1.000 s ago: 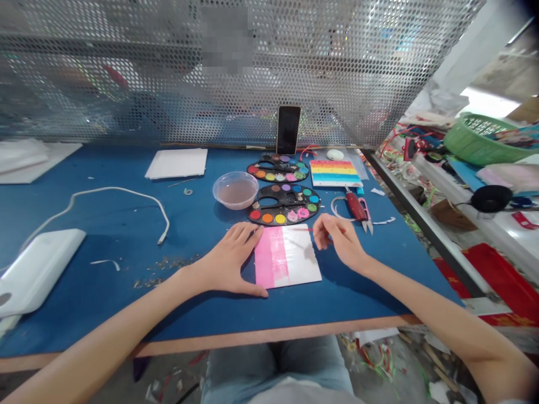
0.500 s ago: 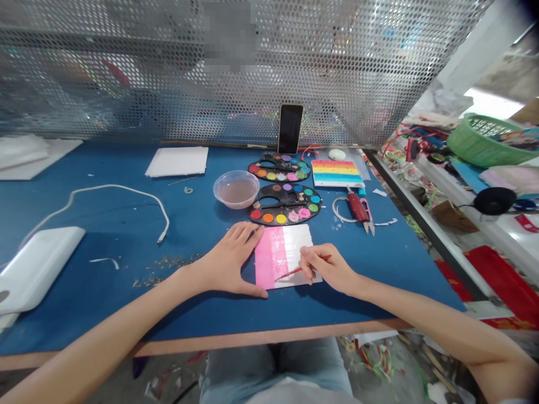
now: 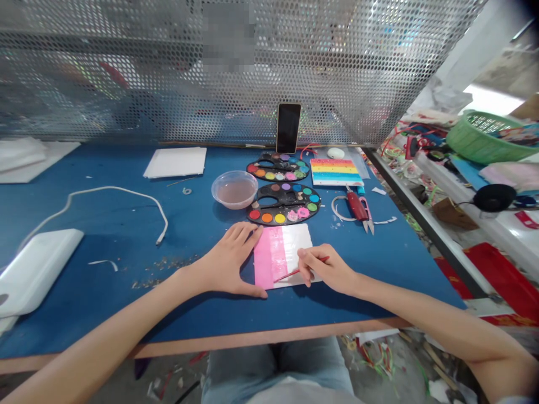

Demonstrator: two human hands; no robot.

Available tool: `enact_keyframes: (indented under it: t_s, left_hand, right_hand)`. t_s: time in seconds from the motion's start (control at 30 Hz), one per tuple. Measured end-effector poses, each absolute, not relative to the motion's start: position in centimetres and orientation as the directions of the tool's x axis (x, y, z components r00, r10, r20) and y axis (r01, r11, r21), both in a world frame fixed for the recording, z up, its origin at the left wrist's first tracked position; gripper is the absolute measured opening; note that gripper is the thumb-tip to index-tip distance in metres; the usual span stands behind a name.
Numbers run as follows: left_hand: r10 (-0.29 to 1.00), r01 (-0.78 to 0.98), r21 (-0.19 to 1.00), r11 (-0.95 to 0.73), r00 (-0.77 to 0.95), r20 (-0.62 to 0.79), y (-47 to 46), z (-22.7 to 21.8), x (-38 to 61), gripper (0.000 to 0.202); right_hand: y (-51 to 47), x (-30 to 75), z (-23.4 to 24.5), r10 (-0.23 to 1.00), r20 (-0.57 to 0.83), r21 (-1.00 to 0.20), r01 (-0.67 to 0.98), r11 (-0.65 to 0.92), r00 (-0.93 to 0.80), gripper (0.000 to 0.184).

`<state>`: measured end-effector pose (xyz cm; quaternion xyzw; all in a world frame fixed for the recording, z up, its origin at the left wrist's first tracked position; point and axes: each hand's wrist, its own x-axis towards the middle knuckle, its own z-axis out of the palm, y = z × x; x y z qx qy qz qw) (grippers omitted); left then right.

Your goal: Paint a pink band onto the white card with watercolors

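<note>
Paper (image 3: 25, 163) lies at the far left of the blue table (image 3: 181, 317). Nearer, at the left edge, a white device (image 3: 42, 269) slants from near left to far right, and a white cable (image 3: 113, 189) curves to its right. Next come brown crumbs (image 3: 164, 264) and, farther off, white sheets (image 3: 176, 163).

The left hand (image 3: 227, 262) lies with thumb and fingers spread apart, fingertips at the card's far left corner and thumb at its near left one. A bowl (image 3: 234, 192) of cloudy liquid stands beyond this hand.

The card (image 3: 297, 238) lies flat near the table's middle, its sides running roughly near to far; which side is longer, I cannot tell. Solid pink covers its left part, streaky pink comes next, and white fills the right. The brush (image 3: 287, 275) has its long axis slanting from near left to far right, tip pointing left and near, at the pink's near end. Beyond are two palettes (image 3: 290, 216) and an upright phone (image 3: 288, 129).

The right hand (image 3: 326, 268) pinches the brush over the card's right part. Farther right lie a striped card (image 3: 337, 173), a red-handled tool (image 3: 357, 206) and pink scissors (image 3: 368, 216).
</note>
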<state>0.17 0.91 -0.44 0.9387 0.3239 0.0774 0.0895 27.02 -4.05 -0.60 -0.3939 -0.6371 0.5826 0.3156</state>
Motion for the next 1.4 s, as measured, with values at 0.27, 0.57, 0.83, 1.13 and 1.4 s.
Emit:
enact_keyframes:
  t_s: [0.27, 0.57, 0.83, 1.13, 1.4]
  left_hand:
    - [0.63, 0.596, 0.25, -0.763, 0.772, 0.084, 0.91, -0.35, 0.19, 0.129]
    - [0.628, 0.598, 0.232, -0.767, 0.774, 0.078, 0.93, -0.43, 0.11, 0.129]
    - [0.629, 0.594, 0.254, -0.763, 0.773, 0.083, 0.93, -0.36, 0.13, 0.128]
    - [0.628, 0.596, 0.24, -0.766, 0.774, 0.081, 0.95, -0.45, 0.11, 0.129]
    - [0.628, 0.603, 0.218, -0.767, 0.775, 0.066, 0.96, -0.37, 0.14, 0.13]
  right_hand:
    - [-4.2, 26.99, -0.5, 0.879, -0.034, -0.991, 0.128, 0.031, -0.476, 0.063]
    - [-4.03, 27.24, -0.61, 0.894, -0.031, -0.99, 0.135, 0.033, -0.446, 0.065]
    - [-4.05, 27.18, -0.44, 0.893, -0.039, -0.988, 0.15, 0.032, -0.448, 0.064]
    - [-4.14, 27.4, -0.48, 0.888, -0.036, -0.981, 0.185, 0.056, -0.459, 0.064]
    - [-3.92, 27.5, -0.25, 0.883, -0.061, -0.992, 0.128, -0.001, -0.465, 0.062]
